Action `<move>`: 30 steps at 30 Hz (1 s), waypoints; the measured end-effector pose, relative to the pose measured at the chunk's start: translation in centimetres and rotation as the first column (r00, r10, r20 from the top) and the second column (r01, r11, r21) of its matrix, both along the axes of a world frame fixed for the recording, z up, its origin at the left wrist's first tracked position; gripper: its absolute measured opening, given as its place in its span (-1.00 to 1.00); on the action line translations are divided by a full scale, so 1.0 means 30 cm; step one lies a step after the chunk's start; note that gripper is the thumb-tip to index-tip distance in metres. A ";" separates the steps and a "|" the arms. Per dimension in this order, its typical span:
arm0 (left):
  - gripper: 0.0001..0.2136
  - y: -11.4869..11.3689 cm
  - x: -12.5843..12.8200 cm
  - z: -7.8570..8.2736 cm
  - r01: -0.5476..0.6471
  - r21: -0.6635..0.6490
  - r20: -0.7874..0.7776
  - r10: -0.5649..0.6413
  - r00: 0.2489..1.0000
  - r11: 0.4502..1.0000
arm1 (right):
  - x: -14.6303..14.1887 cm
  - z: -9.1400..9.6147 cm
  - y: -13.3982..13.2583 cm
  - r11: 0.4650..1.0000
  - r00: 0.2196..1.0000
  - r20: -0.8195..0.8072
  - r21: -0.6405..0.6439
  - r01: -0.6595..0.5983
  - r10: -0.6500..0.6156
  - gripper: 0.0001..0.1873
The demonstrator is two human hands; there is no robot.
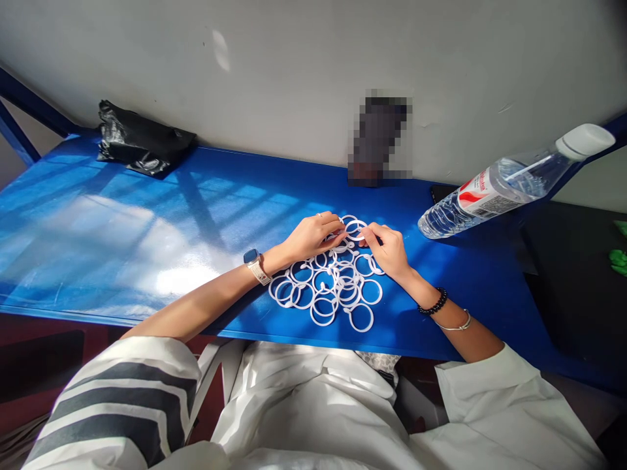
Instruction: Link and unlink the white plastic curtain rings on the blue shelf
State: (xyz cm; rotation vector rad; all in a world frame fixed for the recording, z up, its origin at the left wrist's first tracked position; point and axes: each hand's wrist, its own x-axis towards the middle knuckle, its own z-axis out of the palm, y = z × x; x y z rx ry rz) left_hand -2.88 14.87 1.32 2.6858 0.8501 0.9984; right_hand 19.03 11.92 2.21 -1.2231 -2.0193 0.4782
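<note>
White plastic rings with small eyelets, which look like curtain rings (323, 313), lie in an overlapping pile on the blue tabletop (206, 228). At the pile's far edge, a white curtain ring (355, 228) is between my two hands. My left hand (318, 234) has its fingers closed at the ring's left side, with the fingertips partly hidden. On the opposite side, my right hand (386, 249) pinches the ring between thumb and fingers. More rings lie just beneath both hands, and some overlap in view there.
A tall water bottle (470, 199) with a white cap stands to the right. A black plastic bag (142, 140) lies at the back left. A pixelated dark object (377, 137) is against the grey wall (284, 78). A black surface (578, 274) is at the far right.
</note>
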 end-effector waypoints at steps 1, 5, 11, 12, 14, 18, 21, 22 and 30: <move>-0.71 0.000 0.000 0.001 0.004 -0.006 0.001 -0.004 1.000 1.000 | -0.001 0.001 -0.001 1.000 1.000 0.002 -0.002 -0.002 0.002 -0.40; -0.69 0.000 -0.002 0.005 0.023 -0.029 0.014 -0.022 1.000 0.999 | -0.001 0.002 -0.003 1.000 1.000 -0.005 -0.018 0.010 -0.010 -0.40; -0.68 0.001 -0.005 0.007 0.022 -0.087 -0.006 -0.023 1.000 0.996 | 0.003 -0.006 0.000 0.999 0.998 -0.063 -0.038 0.019 -0.021 -0.43; -0.68 0.001 -0.005 0.008 0.022 -0.089 -0.005 -0.023 1.000 0.996 | 0.004 -0.007 0.001 0.999 0.998 -0.067 -0.037 0.016 -0.019 -0.43; -0.69 0.002 -0.005 0.008 0.020 -0.087 -0.001 -0.020 1.000 0.996 | 0.004 -0.008 0.001 0.999 0.998 -0.069 -0.039 0.006 -0.009 -0.44; -0.70 0.001 -0.005 0.007 0.006 -0.103 -0.001 -0.006 1.000 0.995 | 0.004 -0.004 -0.001 0.998 0.998 -0.067 -0.056 0.000 -0.004 -0.46; -0.71 0.001 -0.006 0.005 0.004 -0.118 0.002 -0.003 1.000 0.993 | 0.002 0.000 -0.004 0.998 0.998 -0.067 -0.063 0.007 -0.011 -0.47; -0.71 0.002 -0.006 0.004 0.006 -0.121 0.006 -0.005 1.000 0.993 | 0.002 0.001 -0.005 0.998 0.997 -0.071 -0.064 0.006 -0.011 -0.48; -0.80 0.004 -0.008 -0.001 0.009 -0.127 0.030 -0.005 1.000 0.992 | 0.002 0.000 -0.007 0.997 0.995 -0.096 -0.068 -0.021 0.014 -0.57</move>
